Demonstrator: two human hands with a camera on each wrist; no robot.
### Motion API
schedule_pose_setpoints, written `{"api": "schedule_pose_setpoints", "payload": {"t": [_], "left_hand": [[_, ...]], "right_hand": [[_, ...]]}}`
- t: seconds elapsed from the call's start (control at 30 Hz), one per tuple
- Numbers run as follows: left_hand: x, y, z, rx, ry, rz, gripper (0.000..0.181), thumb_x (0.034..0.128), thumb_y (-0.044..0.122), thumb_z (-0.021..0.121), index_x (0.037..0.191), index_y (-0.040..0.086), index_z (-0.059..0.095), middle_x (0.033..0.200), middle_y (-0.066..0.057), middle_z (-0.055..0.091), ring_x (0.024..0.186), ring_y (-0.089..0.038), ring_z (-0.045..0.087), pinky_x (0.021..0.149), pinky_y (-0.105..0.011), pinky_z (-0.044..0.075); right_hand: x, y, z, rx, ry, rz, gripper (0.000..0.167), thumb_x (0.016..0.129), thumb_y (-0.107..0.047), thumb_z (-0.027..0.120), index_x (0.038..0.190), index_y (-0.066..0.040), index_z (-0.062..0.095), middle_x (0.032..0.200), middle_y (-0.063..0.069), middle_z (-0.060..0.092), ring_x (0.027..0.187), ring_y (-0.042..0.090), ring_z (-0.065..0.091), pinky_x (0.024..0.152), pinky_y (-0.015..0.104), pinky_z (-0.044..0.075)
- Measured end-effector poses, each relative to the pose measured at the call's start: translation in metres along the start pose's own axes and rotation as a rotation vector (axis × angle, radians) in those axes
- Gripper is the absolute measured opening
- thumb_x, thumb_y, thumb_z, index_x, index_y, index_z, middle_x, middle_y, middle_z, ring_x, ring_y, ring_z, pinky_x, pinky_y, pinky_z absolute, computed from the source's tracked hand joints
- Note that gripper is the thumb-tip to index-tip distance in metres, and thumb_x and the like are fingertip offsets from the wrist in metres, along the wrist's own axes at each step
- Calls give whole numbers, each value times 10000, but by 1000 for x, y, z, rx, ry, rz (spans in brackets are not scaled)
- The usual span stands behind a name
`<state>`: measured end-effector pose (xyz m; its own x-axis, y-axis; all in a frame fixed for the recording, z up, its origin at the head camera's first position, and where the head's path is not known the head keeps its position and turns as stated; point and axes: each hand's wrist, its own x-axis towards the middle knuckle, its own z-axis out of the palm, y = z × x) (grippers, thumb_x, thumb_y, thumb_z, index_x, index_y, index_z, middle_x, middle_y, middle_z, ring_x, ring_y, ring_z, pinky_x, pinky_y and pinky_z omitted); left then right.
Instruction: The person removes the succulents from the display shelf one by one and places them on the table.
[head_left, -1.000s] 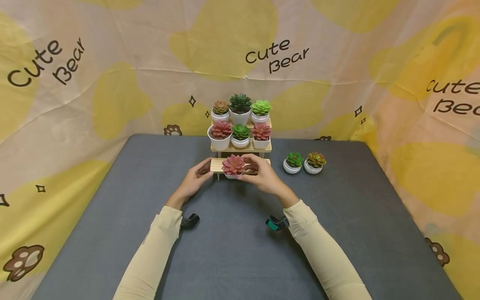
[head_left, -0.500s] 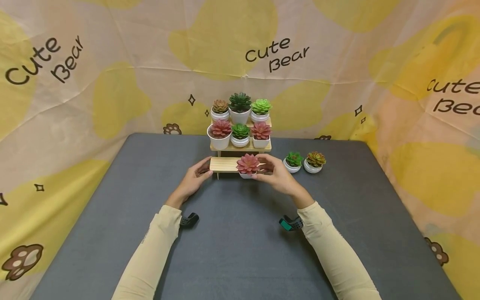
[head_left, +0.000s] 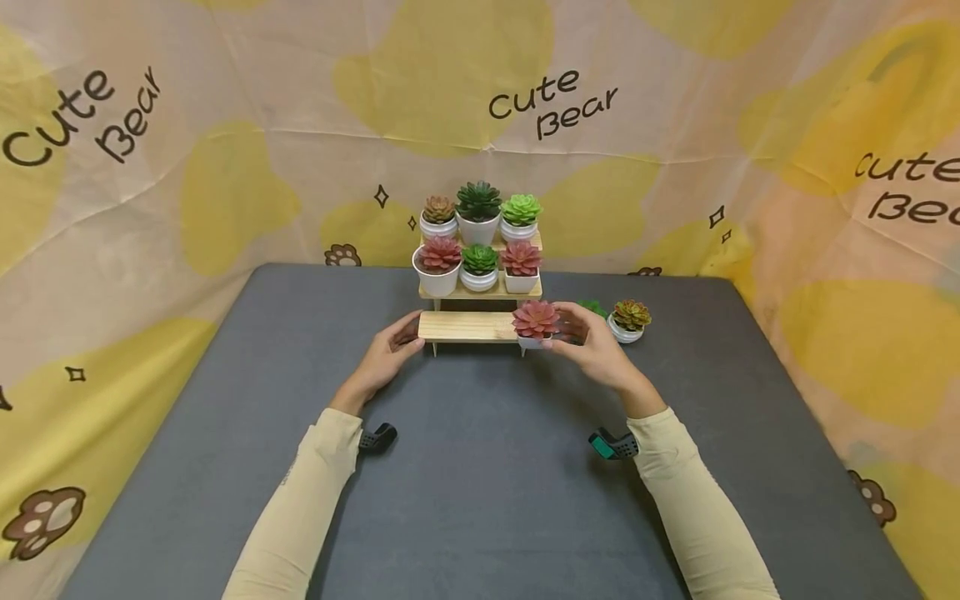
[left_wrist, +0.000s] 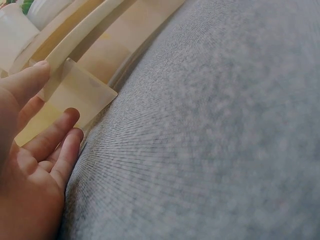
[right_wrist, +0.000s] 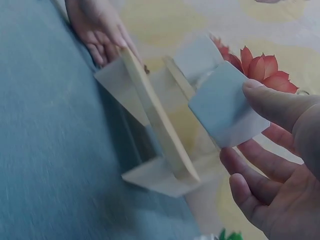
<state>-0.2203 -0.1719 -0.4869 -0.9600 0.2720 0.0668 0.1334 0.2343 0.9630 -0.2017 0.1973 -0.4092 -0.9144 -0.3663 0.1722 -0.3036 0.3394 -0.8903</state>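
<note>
My right hand [head_left: 596, 350] pinches the white square pot of a pink succulent [head_left: 535, 319] between thumb and fingers, at the right end of the bottom step. In the right wrist view the pot's underside [right_wrist: 227, 102] shows, tilted and off the step. My left hand [head_left: 385, 357] grips the left end of the tiered wooden plant stand's lowest step [head_left: 467, 327]; the left wrist view has the thumb on the step's edge and fingers beside the pale translucent leg [left_wrist: 82, 95]. Several potted succulents fill the upper two steps, among them a dark green one [head_left: 478, 202].
Right of the stand, a yellow-red succulent [head_left: 628, 315] in a white pot stands on the grey table [head_left: 480, 500]. Beside it a green succulent [head_left: 593, 307] is mostly hidden by my right hand. A patterned cloth [head_left: 420, 83] hangs behind the table.
My right hand has carried the pink succulent rightward along the bottom step, from near its middle to its right end. My left hand stays at the step's left end.
</note>
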Motion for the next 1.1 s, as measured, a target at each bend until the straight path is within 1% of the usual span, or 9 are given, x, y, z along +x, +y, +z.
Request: {"api": "schedule_pose_setpoints", "payload": {"t": [0.1,0.17,0.3,0.4,0.53,0.6,0.77,0.97,1.1], "left_hand": [[1,0,-2,-3,4,-4,599,1047,104,546,1596,77,307,1497,-269,499,1375,-394,486,1114,-451,406],[1,-1,-2,-1,5,-2,597,1049,92,537,1596,66,299,1502,-279,487,1380,-409,476,1121,-481,393],[1,-2,-2,9,0,-1,594,1053,100,531,1597,59,295,1506,-273,487,1380,-400,479,1084,-332,432],[-1,-2,-1,1,-4,5,592,1052,122,543,1593,66,310,1498,-257,504,1372,-384,492,1017,-204,437],[-2,0,0,-5,-4,11,592,1048,134,555,1587,61,323,1486,-254,517,1365,-381,500,1007,-195,441],[-3,0,0,-2,-3,8,593,1048,138,558,1588,69,324,1484,-252,520,1364,-377,502,1029,-229,444],[-3,0,0,5,1,5,591,1046,134,559,1588,76,329,1487,-253,518,1368,-377,502,1053,-264,440],[-2,1,0,-5,-1,11,598,1044,124,562,1588,59,322,1486,-255,517,1370,-380,501,982,-151,435],[-1,1,0,-8,-6,19,599,1044,120,560,1588,52,318,1488,-260,512,1369,-382,500,975,-137,434]], "right_hand": [[-3,2,-10,-8,20,9,582,928,-22,708,1456,24,468,1395,262,578,1231,378,608,1045,484,490],[-4,3,-16,-2,29,10,574,934,-17,698,1458,21,466,1401,257,575,1213,294,622,1030,390,506],[-7,7,-30,38,47,-3,552,950,14,661,1460,39,450,1388,229,569,1127,55,621,952,187,502],[-10,12,-41,61,61,-19,536,958,24,642,1455,57,444,1333,86,599,1094,-48,606,931,120,486],[-15,18,-55,68,71,-21,521,969,4,636,1449,64,445,1235,-150,600,1101,-61,603,917,105,489],[-17,21,-62,67,77,-22,514,970,1,637,1442,71,447,1203,-209,603,1088,-63,609,896,105,497],[-21,23,-79,50,96,-9,520,973,4,632,1448,84,436,1162,-237,614,1038,-64,615,872,92,492],[-28,25,-102,-6,116,88,579,1009,-83,613,1519,43,371,1183,-272,551,1065,-98,562,879,61,459],[-33,31,-118,-26,132,127,621,1019,-106,602,1552,37,316,1187,-300,516,1076,-119,528,876,43,443]]}}
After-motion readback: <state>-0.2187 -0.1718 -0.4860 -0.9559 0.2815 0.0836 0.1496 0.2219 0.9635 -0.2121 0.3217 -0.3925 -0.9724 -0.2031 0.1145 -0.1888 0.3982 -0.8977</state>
